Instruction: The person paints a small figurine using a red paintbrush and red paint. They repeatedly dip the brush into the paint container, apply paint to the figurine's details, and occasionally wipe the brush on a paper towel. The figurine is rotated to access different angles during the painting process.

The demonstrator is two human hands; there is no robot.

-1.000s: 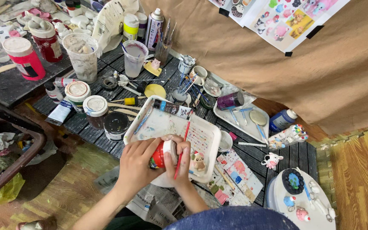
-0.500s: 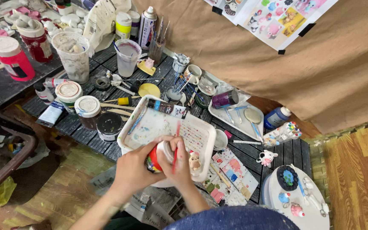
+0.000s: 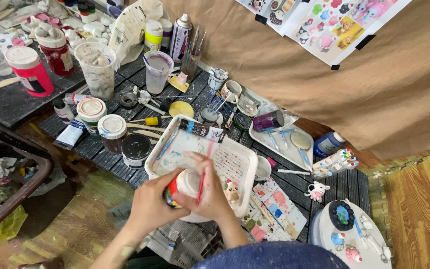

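Our left hand (image 3: pixel 151 205) and right hand (image 3: pixel 210 197) have kept clutching the small white-and-red painted figurine (image 3: pixel 184 184), unchanged from before. The thin red paintbrush (image 3: pixel 203 175) stays pinched in our right, pointing toward twelve o'clock over the white paint-smeared tray (image 3: pixel 235 162).

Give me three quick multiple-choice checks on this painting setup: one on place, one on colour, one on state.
1. Where does the small cow figurine stand?
A. inside the white tray
B. on the dark slats right of the tray
C. on the wooden floor

2. What colour is the brush handle in the right hand?
A. red
B. blue
C. yellow

3. How is the small paint jar held?
A. lying free in the tray
B. gripped between both hands
C. standing capped on the slats

Key: 1 B, it sits on slats beyond the white tray. 2 A, the paintbrush shows red. 3 B, the left hand and right hand wrap it.
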